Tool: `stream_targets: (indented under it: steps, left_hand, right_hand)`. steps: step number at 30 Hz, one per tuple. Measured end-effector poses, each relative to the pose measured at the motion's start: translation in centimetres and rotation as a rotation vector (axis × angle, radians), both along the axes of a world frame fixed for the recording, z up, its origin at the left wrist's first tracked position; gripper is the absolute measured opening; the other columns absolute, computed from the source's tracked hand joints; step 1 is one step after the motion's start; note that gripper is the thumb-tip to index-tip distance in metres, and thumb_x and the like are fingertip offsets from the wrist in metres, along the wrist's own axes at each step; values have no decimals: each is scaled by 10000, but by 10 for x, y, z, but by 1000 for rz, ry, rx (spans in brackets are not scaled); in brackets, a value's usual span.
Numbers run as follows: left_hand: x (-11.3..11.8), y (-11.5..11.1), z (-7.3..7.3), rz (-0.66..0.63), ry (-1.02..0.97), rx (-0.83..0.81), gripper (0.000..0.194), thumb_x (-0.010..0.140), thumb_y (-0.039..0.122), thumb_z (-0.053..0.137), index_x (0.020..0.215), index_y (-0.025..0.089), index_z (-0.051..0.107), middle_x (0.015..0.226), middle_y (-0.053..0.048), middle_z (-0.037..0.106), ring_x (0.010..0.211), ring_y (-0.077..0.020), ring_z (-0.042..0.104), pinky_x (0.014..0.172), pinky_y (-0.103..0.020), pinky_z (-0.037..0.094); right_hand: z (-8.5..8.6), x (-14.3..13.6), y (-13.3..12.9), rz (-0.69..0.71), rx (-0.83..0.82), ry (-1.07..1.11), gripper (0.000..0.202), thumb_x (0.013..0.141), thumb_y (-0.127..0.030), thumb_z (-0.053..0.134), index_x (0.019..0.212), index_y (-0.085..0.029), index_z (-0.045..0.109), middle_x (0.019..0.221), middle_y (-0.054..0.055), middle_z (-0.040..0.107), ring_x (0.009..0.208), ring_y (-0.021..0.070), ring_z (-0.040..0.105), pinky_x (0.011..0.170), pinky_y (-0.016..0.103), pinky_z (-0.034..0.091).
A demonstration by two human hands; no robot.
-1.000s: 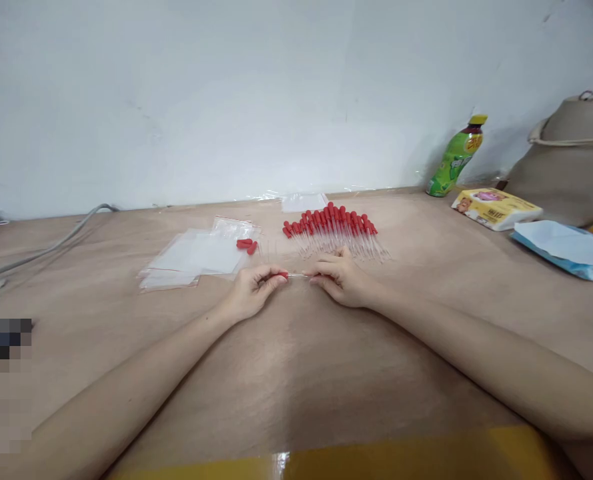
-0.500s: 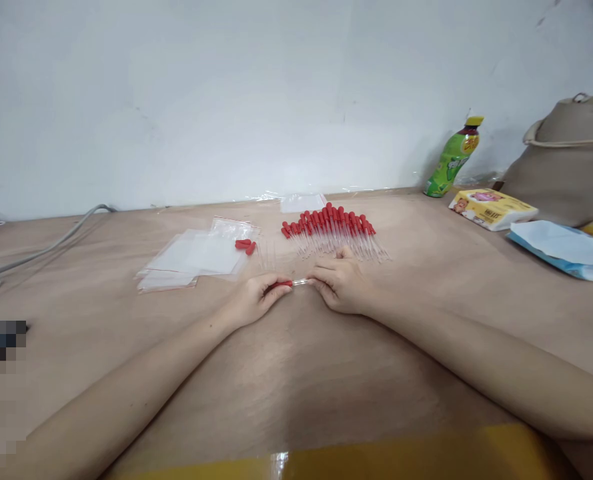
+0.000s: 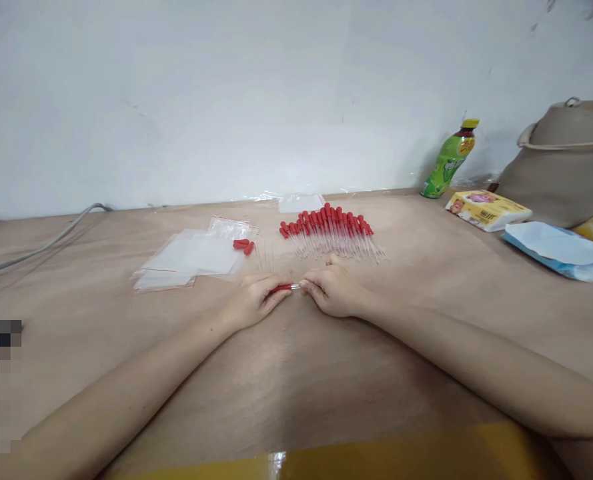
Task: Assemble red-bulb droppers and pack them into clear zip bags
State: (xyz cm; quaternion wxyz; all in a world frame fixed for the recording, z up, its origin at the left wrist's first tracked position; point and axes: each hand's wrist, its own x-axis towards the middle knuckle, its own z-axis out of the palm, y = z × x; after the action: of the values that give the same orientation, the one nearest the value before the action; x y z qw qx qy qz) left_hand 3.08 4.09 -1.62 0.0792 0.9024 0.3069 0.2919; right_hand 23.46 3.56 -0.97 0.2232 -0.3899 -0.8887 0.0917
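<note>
Between thumb and fingers, my left hand [image 3: 257,297] pinches a red rubber dropper bulb [image 3: 282,288]. A clear glass dropper tube [image 3: 296,287] reaches from the bulb's open end into my right hand [image 3: 330,288], whose fingers are closed around it; the rest of the tube is hidden there. Just beyond my left hand lie a few loose red bulbs [image 3: 241,244] and several thin clear tubes [image 3: 265,255]. Past my right hand a fanned row of droppers with red bulbs [image 3: 329,223] rests on the table, tips toward me.
Clear plastic zip bags [image 3: 191,253] are stacked on the left, with another bag [image 3: 301,203] near the wall. A grey cable [image 3: 71,228] runs at far left. On the right are a green bottle [image 3: 446,163], a yellow tissue pack [image 3: 489,210], a blue packet [image 3: 559,250] and a beige bag [image 3: 561,167].
My right hand has moved left, closer to my left hand. Less of the glass tube shows between them. The view has shifted slightly.
</note>
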Motion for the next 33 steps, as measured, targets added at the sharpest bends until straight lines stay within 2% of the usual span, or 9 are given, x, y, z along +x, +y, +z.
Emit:
stream_targets:
  steps: [5, 10, 13, 15, 17, 20, 24, 29, 33]
  left_hand:
    - [-1, 2, 2, -37, 40, 51, 175, 876, 243, 458, 955, 171, 597, 800, -35, 653, 704, -135, 590, 641, -248, 458]
    - [-5, 4, 17, -9, 63, 110, 241, 820, 349, 538, 969, 169, 599, 858, -50, 647, 784, -170, 581, 731, -300, 458]
    - [-16, 15, 23, 204, 36, 166, 315, 853, 373, 456, 1067, 170, 566, 1047, -81, 597, 989, -217, 530, 883, -375, 411]
    - [-27, 28, 20, 408, 31, 204, 331, 882, 350, 384, 1100, 171, 558, 1121, -97, 553, 1082, -237, 479, 944, -407, 371]
    - [-37, 42, 14, 537, 93, 214, 383, 874, 352, 385, 1163, 146, 529, 1215, -138, 483, 1168, -278, 409, 983, -438, 330]
    - [-48, 57, 5, 582, 184, 121, 440, 873, 342, 370, 1250, 133, 458, 1299, -160, 406, 1231, -302, 344, 996, -454, 318]
    - [-50, 62, 1, 540, 183, 8, 437, 868, 324, 371, 1256, 138, 443, 1267, -130, 449, 1194, -260, 406, 1005, -413, 333]
    - [-51, 60, 1, 546, 110, -14, 364, 833, 326, 433, 1130, 149, 547, 1147, -113, 485, 1083, -243, 485, 978, -388, 369]
    - [-52, 60, 0, 525, 66, -18, 315, 830, 337, 447, 1066, 172, 574, 1065, -87, 473, 1020, -220, 504, 940, -376, 401]
  right_hand:
    - [5, -1, -1, 3, -93, 8, 320, 898, -235, 334, 707, -171, 583, 675, -21, 632, 568, 85, 459, 779, 317, 215]
    - [22, 4, -7, 11, -112, -68, 278, 869, -278, 408, 717, -175, 618, 650, -2, 628, 557, 92, 460, 766, 325, 261]
    - [28, 12, -2, -29, -252, 47, 245, 825, -316, 466, 711, -176, 632, 650, 6, 629, 574, 108, 495, 668, 277, 328]
    - [28, 18, 8, -113, -405, 193, 242, 797, -342, 490, 702, -174, 635, 676, 17, 642, 591, 118, 524, 586, 251, 352]
    - [26, 22, 24, -240, -493, 310, 234, 768, -352, 515, 681, -176, 642, 682, 25, 653, 571, 121, 529, 555, 251, 370]
    - [24, 20, 48, -435, -408, 370, 240, 742, -360, 536, 607, -183, 626, 665, 38, 651, 590, 139, 546, 571, 270, 392]
    - [27, 0, 75, -671, -166, 268, 245, 749, -366, 515, 600, -193, 605, 707, 49, 648, 732, 197, 581, 680, 322, 390]
    - [23, -26, 96, -769, -62, 5, 285, 794, -361, 431, 729, -163, 625, 795, 92, 650, 809, 237, 585, 798, 406, 306]
    - [18, -33, 97, -785, 6, -97, 345, 819, -398, 387, 795, -137, 612, 785, 110, 646, 773, 237, 588, 821, 423, 247]
